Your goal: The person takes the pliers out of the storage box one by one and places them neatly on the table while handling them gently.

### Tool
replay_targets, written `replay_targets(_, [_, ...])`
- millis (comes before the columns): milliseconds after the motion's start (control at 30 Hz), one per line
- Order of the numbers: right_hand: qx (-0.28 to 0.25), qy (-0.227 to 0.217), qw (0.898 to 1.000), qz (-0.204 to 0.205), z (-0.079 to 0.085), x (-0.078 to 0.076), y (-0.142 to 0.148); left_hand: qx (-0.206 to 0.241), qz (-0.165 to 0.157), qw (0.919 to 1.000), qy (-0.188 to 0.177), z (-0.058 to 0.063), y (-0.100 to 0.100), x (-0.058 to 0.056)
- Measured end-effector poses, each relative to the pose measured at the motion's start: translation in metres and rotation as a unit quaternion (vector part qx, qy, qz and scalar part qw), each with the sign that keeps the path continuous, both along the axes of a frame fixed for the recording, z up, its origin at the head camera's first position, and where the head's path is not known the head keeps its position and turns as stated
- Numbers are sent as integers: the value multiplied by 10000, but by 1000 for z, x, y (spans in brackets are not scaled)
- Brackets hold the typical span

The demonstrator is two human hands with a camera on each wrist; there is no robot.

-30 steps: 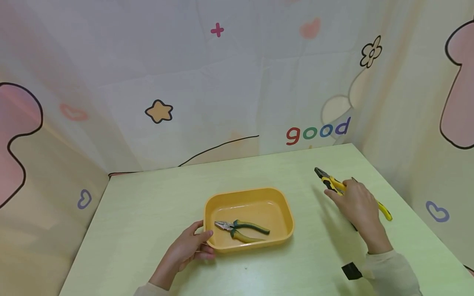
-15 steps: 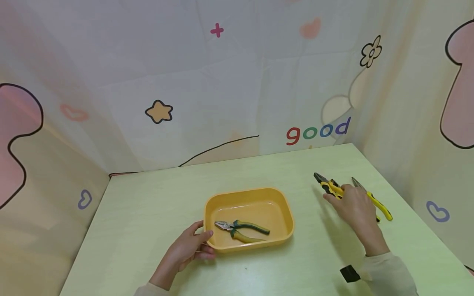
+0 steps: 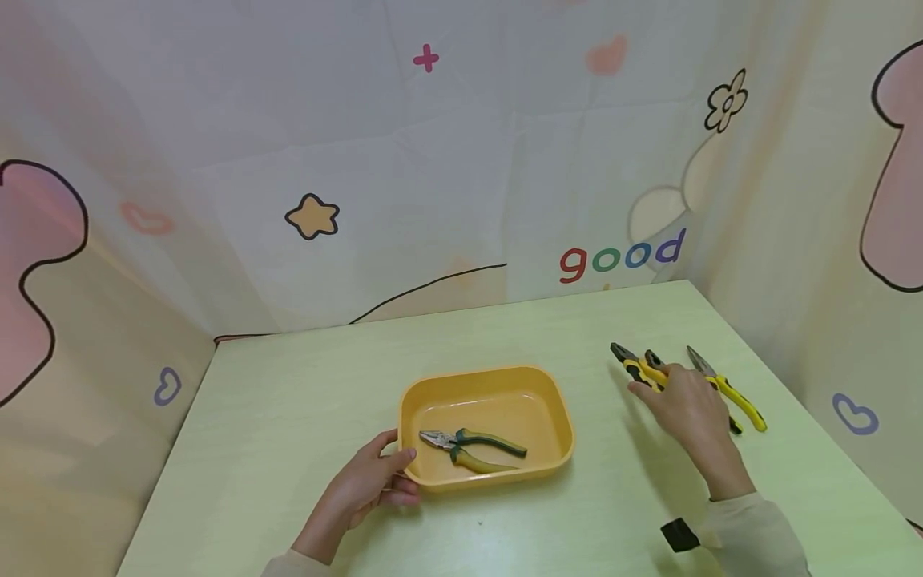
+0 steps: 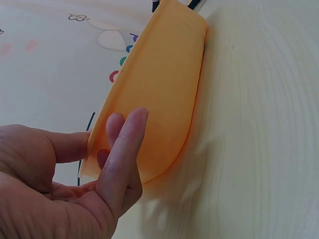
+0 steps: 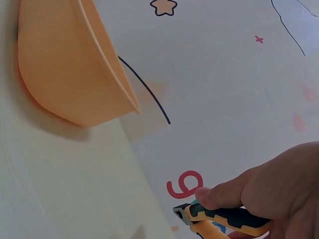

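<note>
A yellow-orange tray [image 3: 548, 465] stands on the table, holding pliers [image 3: 476, 447] with green and yellow handles. My left hand [image 3: 371, 473] grips its left end; in the left wrist view the thumb is at the rim and the fingers lie against the outer wall. To the right, my right hand [image 3: 692, 409] holds black-and-yellow pliers [image 3: 629, 362], the thumb pressed on a handle [image 5: 234, 217] in the right wrist view. Another pair of pliers [image 3: 653, 358] lies partly hidden behind that hand. Beside it lie long-nosed pliers [image 3: 731, 391] with yellow handles.
The pale green table [image 3: 303, 385] is backed by a printed curtain [image 3: 433, 200], which also hangs along both sides. A small black square piece [image 3: 680, 534] is at the right sleeve.
My right hand has drawn slightly nearer and left with the black-and-yellow pliers, uncovering more of the other pliers behind it. My left hand and the tray stay put.
</note>
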State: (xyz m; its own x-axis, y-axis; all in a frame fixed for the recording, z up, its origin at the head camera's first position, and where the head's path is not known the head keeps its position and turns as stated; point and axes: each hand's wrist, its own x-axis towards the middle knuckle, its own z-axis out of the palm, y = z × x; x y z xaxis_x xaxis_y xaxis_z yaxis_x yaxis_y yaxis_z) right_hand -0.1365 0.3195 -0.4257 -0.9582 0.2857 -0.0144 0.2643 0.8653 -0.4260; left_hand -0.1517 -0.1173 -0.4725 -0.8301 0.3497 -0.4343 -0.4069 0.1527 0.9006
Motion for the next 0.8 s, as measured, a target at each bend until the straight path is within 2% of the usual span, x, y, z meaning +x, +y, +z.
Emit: replay_targets(800, [-25, -438, 9989, -143, -14, -9, -2, 60, -45, 10000, 1, -1, -1, -1])
